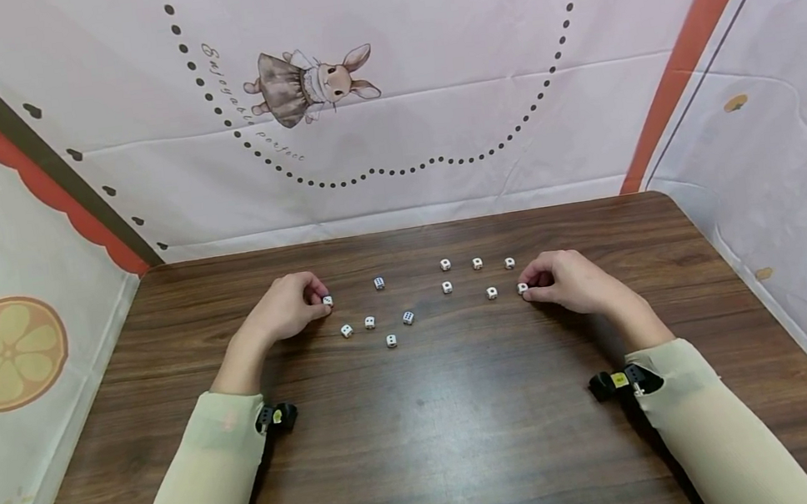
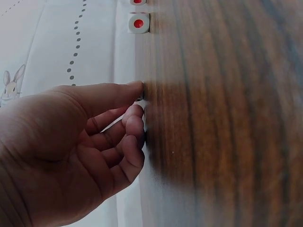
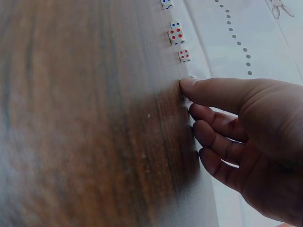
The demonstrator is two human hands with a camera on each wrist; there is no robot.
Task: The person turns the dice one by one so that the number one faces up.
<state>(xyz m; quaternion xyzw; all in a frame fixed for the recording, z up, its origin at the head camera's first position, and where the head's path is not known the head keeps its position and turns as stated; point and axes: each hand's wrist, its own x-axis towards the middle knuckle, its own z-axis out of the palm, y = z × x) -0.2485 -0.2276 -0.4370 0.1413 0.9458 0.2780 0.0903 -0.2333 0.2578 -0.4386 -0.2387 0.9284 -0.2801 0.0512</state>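
On the left side of the group, my left hand pinches a white die between thumb and fingertips at the tabletop. The left wrist view shows that hand with its fingers curled in and the die mostly hidden behind the thumb. Across from it, my right hand pinches another die by thumb and finger. In the right wrist view the right thumb covers nearly all of it. Closest to the left hand lies a loose die; above the right fingertips sits a further one.
Several more white dice lie between the hands, among them one at the left back, one in front and one at the right. The brown wooden table meets a printed cloth behind.
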